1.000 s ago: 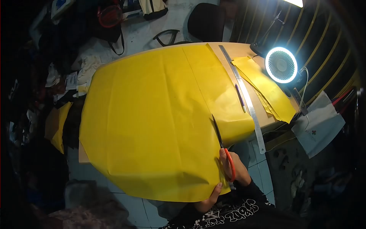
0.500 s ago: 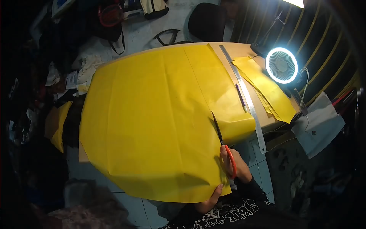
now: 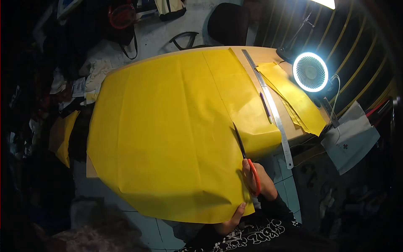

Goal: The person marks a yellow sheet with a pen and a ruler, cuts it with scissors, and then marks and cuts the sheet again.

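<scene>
Reaching in from near side with both arms. Closing right hand (image 3: 261,181) in a grip at near right, with right thumb (image 3: 247,169) on the left of the grip, pointing far. Showing bare right wrist (image 3: 270,193), then dark right sleeve (image 3: 278,211) running back toward near side. Placing left hand (image 3: 226,225) nearer and further left, close to right hand but not touching it. Pinching with left thumb (image 3: 240,210) on top, angled far and right. Can't see left fingers, hidden underneath. Can't trace left forearm clearly, too dark.
</scene>
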{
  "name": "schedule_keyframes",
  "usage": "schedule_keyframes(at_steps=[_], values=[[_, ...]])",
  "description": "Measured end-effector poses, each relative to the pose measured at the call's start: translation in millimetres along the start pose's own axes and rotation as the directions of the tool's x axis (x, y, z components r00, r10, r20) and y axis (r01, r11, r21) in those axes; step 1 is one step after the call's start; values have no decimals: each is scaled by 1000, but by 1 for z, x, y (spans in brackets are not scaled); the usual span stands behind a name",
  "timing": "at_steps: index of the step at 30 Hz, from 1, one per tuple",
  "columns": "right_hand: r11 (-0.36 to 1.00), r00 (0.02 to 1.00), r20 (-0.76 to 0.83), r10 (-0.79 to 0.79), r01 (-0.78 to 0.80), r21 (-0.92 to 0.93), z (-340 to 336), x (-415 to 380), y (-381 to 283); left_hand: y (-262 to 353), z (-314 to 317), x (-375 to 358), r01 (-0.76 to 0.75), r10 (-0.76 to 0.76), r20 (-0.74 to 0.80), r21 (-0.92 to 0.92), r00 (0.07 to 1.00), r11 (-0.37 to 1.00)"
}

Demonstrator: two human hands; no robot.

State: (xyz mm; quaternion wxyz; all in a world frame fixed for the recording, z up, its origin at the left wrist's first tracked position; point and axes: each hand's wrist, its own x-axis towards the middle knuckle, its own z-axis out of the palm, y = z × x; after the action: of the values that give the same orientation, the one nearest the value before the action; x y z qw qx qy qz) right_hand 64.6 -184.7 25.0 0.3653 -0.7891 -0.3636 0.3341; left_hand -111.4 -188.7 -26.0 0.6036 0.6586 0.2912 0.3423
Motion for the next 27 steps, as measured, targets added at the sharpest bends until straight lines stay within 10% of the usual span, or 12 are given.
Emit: schedule_keyframes(at_steps=[27], values=[[998,998,-10,-69,69,-4,0,9,-1,6,-2,-1,16,-15,18,-67,1000,998]])
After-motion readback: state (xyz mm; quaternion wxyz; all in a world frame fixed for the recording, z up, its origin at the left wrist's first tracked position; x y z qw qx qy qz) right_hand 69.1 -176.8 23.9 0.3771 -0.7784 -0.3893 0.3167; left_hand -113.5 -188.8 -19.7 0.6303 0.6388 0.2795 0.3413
